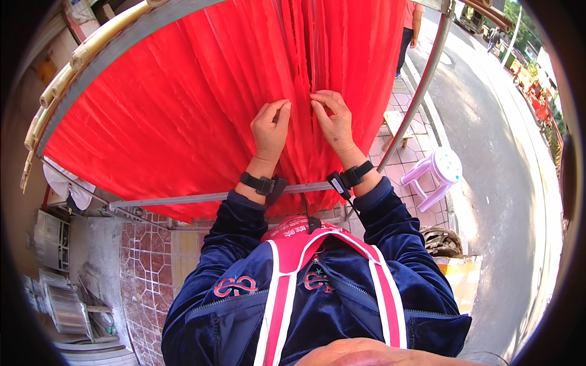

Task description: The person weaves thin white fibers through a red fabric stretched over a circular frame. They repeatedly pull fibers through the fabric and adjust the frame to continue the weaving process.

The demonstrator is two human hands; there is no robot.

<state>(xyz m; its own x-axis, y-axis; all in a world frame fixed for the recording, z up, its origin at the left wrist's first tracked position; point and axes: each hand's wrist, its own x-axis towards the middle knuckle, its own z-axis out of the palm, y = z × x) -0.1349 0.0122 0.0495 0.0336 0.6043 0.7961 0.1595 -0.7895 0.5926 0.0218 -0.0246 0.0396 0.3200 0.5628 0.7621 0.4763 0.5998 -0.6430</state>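
Many long, thin red sheets [177, 116] hang side by side in front of me, their folds running away toward the top; whether they are cloth or paper I cannot tell. My left hand [270, 129] is pinched, thumb against fingers, at the edge of one red sheet near the middle. Just to its right, my right hand [334, 122] pinches at a red sheet's edge beside a dark gap between the folds. The hands are a short way apart at about the same height. What lies between the fingertips is mostly hidden. Both wrists wear black straps.
A metal frame [210, 198] surrounds the sheets, with bamboo poles [91, 47] along its left side. To the right are a curved metal post [421, 91], a purple plastic stool [441, 171] and a road [500, 201]. A person [410, 33] stands beyond the sheets.
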